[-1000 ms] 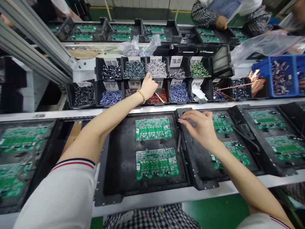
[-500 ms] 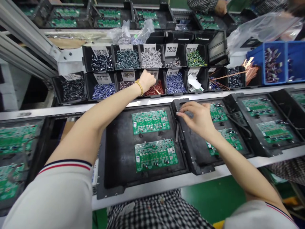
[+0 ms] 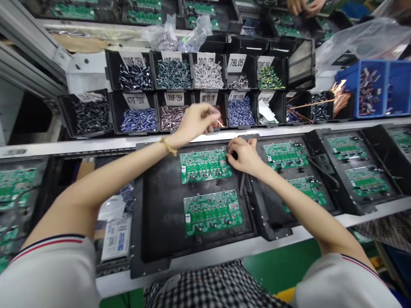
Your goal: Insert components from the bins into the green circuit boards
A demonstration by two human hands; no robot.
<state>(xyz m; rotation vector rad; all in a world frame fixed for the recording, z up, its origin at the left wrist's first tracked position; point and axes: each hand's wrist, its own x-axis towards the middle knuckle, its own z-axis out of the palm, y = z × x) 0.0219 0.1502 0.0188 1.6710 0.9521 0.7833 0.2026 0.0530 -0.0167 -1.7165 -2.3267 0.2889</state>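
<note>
Two rows of black plastic bins point(image 3: 91, 112) hold loose small parts, each with a white card: reading left to right, "100UF/25V" point(image 3: 174, 99) stands over the bin of dull pinkish-silver cylinders point(image 3: 172, 116), and "78L05" point(image 3: 236, 63) over a bin of tiny dark parts; the other cards are too blurred to read. At nine o'clock from the black carrier tray point(image 3: 157, 205) lies a white printed packet point(image 3: 116, 238). The left hand point(image 3: 192, 122), a gold bracelet on its wrist, hovers at twelve o'clock above the upper green circuit board point(image 3: 205, 165), fingers bunched together; what they pinch, if anything, cannot be made out. That board is flat, matte green with white markings, seated in the tray; a second like it point(image 3: 212, 212) sits at six o'clock from it. The right hand point(image 3: 244, 156) is at the upper board's three o'clock edge, fingers curled closed against it. Further right, blue crates point(image 3: 372, 87) hold purple parts.
</note>
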